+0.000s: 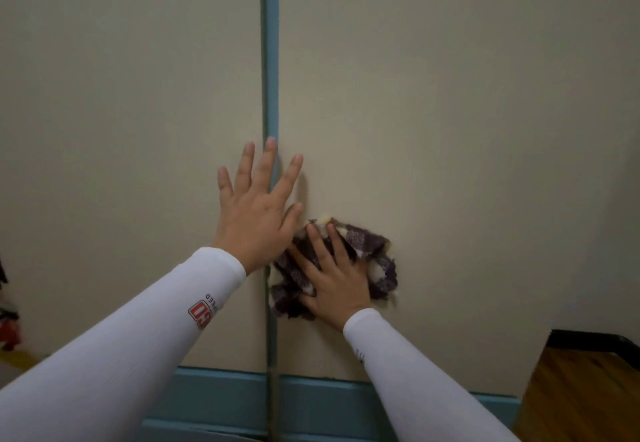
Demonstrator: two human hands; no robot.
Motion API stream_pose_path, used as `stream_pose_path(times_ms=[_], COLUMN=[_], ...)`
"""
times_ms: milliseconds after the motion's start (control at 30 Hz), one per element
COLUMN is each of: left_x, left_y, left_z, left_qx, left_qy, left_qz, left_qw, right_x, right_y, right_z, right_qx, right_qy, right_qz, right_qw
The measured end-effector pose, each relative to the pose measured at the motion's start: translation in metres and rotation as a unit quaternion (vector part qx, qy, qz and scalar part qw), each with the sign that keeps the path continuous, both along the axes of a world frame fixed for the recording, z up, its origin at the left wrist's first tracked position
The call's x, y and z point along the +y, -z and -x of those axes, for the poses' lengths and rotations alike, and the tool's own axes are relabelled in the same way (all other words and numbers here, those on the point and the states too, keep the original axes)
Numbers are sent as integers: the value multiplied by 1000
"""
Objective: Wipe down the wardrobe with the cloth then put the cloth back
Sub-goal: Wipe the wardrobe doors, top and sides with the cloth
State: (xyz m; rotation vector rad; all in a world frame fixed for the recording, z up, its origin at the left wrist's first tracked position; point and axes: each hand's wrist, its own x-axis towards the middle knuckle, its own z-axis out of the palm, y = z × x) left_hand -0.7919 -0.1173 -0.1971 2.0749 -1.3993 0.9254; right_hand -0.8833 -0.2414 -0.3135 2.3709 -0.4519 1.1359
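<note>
The wardrobe (433,112) fills the view, with two beige doors and a teal strip between them. My right hand (334,279) presses a crumpled dark purple and cream checked cloth (375,254) flat against the right door, low down near the centre seam. My left hand (258,209) lies flat with fingers spread across the seam, just above and left of the cloth, holding nothing. Both arms wear white sleeves.
A teal base board (221,393) runs along the wardrobe's bottom. A wooden floor (581,396) with a dark skirting edge shows at the lower right. Blurred dark and red items (7,320) sit at the far left edge.
</note>
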Motion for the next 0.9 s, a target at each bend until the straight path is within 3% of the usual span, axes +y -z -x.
stream_pose_path(times_ms=[267, 433, 567, 700, 900], left_x=[23, 26, 26, 27, 23], left_y=[44, 56, 55, 45, 29], left_z=[-20, -19, -17, -20, -16], left_qx=[30, 32, 26, 23, 57], left_qy=[6, 8, 15, 17, 27], left_qz=[-11, -25, -23, -8, 48], left_qw=[999, 999, 999, 1000, 997], right_x=[20, 8, 11, 6, 4], right_y=[-20, 9, 2, -57, -153], right_z=[-37, -30, -42, -42, -37], right_qx=[64, 233, 267, 279, 140], right_qy=[-14, -73, -264, -235, -178], right_qz=[76, 221, 118, 118, 223], right_qw=[995, 944, 919, 924, 948])
